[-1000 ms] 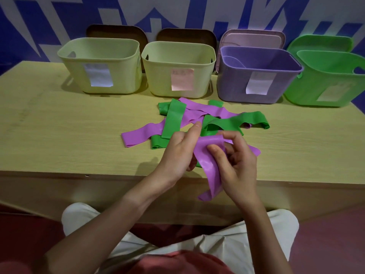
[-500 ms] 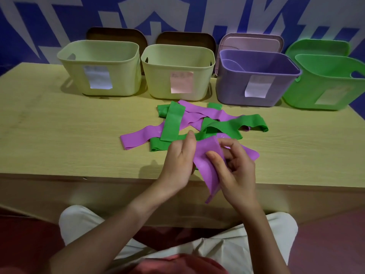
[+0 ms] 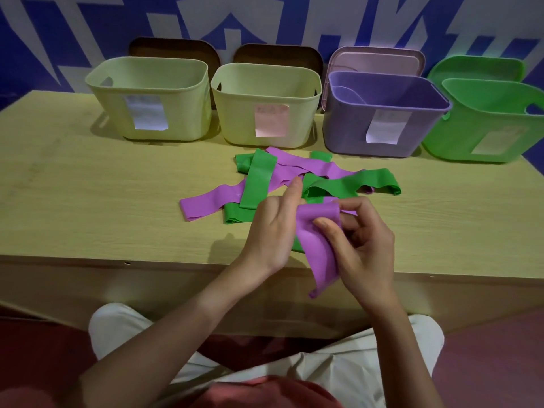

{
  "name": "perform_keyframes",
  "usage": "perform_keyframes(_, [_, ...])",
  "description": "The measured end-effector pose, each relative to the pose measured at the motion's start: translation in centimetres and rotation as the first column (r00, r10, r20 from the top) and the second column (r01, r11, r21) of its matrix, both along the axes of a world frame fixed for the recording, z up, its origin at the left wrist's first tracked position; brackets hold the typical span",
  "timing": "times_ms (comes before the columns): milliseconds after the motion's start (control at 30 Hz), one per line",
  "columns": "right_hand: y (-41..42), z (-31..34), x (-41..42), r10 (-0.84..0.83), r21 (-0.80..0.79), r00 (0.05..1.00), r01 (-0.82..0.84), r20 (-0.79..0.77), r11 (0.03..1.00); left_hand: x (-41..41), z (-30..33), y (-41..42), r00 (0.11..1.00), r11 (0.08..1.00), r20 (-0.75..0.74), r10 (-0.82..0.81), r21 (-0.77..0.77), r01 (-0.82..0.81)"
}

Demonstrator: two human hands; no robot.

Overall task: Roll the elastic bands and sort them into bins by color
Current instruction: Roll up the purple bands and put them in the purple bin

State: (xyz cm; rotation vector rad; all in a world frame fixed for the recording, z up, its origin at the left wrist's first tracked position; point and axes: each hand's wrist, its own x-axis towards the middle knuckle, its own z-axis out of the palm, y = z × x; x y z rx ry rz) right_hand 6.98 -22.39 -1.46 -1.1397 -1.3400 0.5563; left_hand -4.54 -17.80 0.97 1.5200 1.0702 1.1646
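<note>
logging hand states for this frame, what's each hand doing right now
Left hand: holds the upper end of the purple elastic band, index finger raised.
Right hand: fingers pinch the same band's upper end.

Staged sorting station, indoor, kind of building not evident. Pale wood-grain tabletop (image 3: 88,201); far edge, four labelled plastic bins (image 3: 153,98) in a row; behind, blue wall graphic (image 3: 44,30) with large white shapes.

Single head-worn wide-angle view, looking forward and down from above the lap. Close over both hands at the near edge of the table (image 3: 88,201); farther off, a row of bins (image 3: 153,119) against a blue-and-white wall (image 3: 44,39). Straight edges bowed toward the frame borders.
</note>
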Motion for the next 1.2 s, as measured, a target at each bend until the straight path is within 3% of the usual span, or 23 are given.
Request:
perform_keyframes(100, [0.1,0.1,0.3,-0.009,-0.007,1.000,0.009,-0.006,1.000,0.0,-1.0,0.1,0.995,0.976,-0.096,0.038,0.217,-0.016])
perform_keyframes(200, [0.0,0.2,0.3,0.012,0.002,1.000,-0.012,-0.009,1.000,0.2,-1.6,0.1,0.993,0.967,-0.104,0.061,0.254,-0.032])
perform_keyframes(367, [0.0,-0.3,0.3,0.063,0.004,0.996,-0.063,-0.056,0.998,0.5,-1.2,0.2,1.000,1.000,-0.007,0.001,0.031,-0.001])
perform_keyframes(467, [0.0,-0.4,0.5,0.095,0.019,0.995,-0.095,0.014,0.995,0.4,-1.0,0.3,0.994,0.983,0.112,-0.007,-0.182,0.027])
perform_keyframes(533, [0.1,-0.3,0.4,0.077,0.022,0.996,-0.078,0.047,0.997,0.3,-0.8,0.2,0.990,0.969,0.139,-0.009,-0.244,0.044])
perform_keyframes(667, [0.3,-0.2,0.1,0.029,0.016,0.998,-0.030,0.058,0.999,0.2,-0.6,0.1,0.995,0.989,0.097,0.037,-0.143,-0.023])
perform_keyframes(900, [0.8,-0.4,-0.1,-0.015,0.025,0.994,0.012,0.112,1.000,-0.4,-2.3,-0.1,0.985,0.962,-0.142,0.094,0.267,-0.054])
perform_keyframes(1000, [0.8,-0.4,-0.2,0.003,-0.002,0.999,-0.003,0.039,1.000,-0.2,-2.4,-0.1,0.988,0.959,-0.104,0.112,0.272,-0.081])
perform_keyframes(1200, [0.6,-0.5,0.3,0.099,-0.020,0.993,-0.100,-0.062,0.995,-0.1,-2.3,0.4,0.995,0.992,-0.082,0.055,0.121,-0.045])
